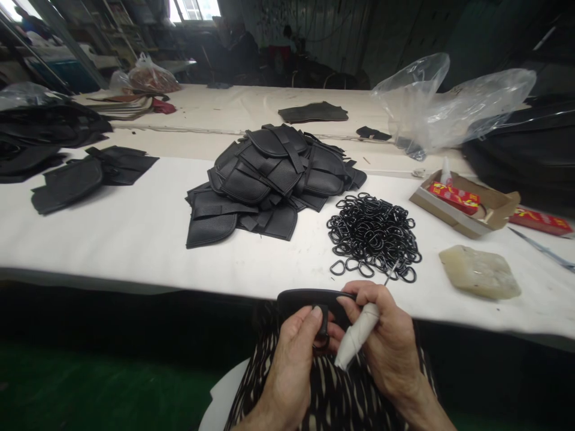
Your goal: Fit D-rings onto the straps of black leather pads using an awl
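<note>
At six o'clock in the view, over a patterned lap (339,395), a black pouch (291,297) sits between two hands near the table's (126,239) front edge. The left hand (294,350) pinches a black strap (323,320) under its thumb, with a dark ring (321,344) by its fingers, partly hidden. The right hand (390,335) pinches the pouch's rim between thumb and finger and also grips a tool with a white-wrapped handle (358,336), its metal tip pointing to one o'clock.

From the hands, a heap of black rings (375,233) lies near at one o'clock, and a pile of black pouches (269,173) at eleven. An open cardboard box (442,212) with red packets (456,197) stands at two o'clock, beyond a yellowish block (480,272). More black pieces (74,179) lie at ten o'clock.
</note>
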Demonstrator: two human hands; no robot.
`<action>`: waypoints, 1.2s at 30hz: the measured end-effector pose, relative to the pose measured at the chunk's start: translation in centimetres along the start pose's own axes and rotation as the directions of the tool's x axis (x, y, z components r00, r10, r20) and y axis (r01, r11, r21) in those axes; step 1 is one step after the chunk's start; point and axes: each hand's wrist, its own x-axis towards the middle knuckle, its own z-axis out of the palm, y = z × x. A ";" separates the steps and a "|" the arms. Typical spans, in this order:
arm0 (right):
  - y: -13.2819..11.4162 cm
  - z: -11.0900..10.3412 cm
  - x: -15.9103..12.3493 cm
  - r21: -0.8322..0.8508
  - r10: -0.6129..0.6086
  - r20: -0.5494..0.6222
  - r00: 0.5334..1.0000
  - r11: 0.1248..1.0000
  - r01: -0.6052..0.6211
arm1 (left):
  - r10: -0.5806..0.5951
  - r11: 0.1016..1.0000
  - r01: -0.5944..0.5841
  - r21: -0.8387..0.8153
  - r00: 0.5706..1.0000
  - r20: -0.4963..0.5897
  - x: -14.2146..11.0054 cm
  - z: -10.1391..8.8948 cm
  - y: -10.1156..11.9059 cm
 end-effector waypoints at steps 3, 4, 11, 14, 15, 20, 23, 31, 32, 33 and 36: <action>-0.2 0.0 0.3 -0.107 -0.093 -0.027 0.995 0.990 0.090 | -0.023 1.000 0.023 -0.017 1.000 -0.006 0.0 -0.1 0.1; -0.3 -0.1 0.4 -0.149 -0.126 -0.036 0.991 0.982 0.119 | -0.026 0.999 0.026 -0.022 1.000 -0.012 0.0 -0.1 0.1; 0.4 -0.5 0.6 -0.384 -0.325 0.017 0.946 0.871 0.306 | -0.045 0.995 0.040 -0.091 0.997 -0.059 0.1 0.0 0.0; 0.3 -0.6 0.6 -0.511 -0.503 0.066 0.862 0.725 0.462 | -0.026 0.990 0.012 -0.142 0.995 -0.098 0.2 0.1 -0.3; 0.1 -0.6 0.5 -0.554 -0.577 0.086 0.812 0.650 0.521 | -0.027 0.987 0.006 -0.159 0.991 -0.128 0.2 0.1 -0.5; -0.8 -0.3 0.4 -0.631 -0.737 0.178 0.652 0.423 0.650 | -0.050 0.984 0.000 -0.180 0.960 -0.277 0.1 -0.1 -1.0; -0.6 -0.1 0.5 -0.628 -0.713 0.210 0.670 0.427 0.651 | -0.064 0.983 0.012 -0.181 0.955 -0.288 0.2 -0.3 -1.1; -0.3 0.0 0.7 -0.640 -0.691 0.198 0.695 0.446 0.625 | 0.064 0.996 -0.073 -0.041 0.978 -0.198 0.4 -0.8 -1.5; -0.3 0.0 0.6 -0.643 -0.683 0.213 0.699 0.441 0.626 | 0.079 0.996 -0.083 -0.016 0.981 -0.176 0.4 -0.9 -1.4; -0.2 0.0 0.6 -0.645 -0.673 0.232 0.703 0.434 0.628 | 0.093 0.996 -0.093 0.006 0.985 -0.148 0.4 -0.9 -1.4; 0.1 -0.1 0.5 -0.646 -0.651 0.278 0.706 0.418 0.639 | 0.113 0.993 -0.111 0.024 0.990 -0.087 0.4 -0.8 -1.2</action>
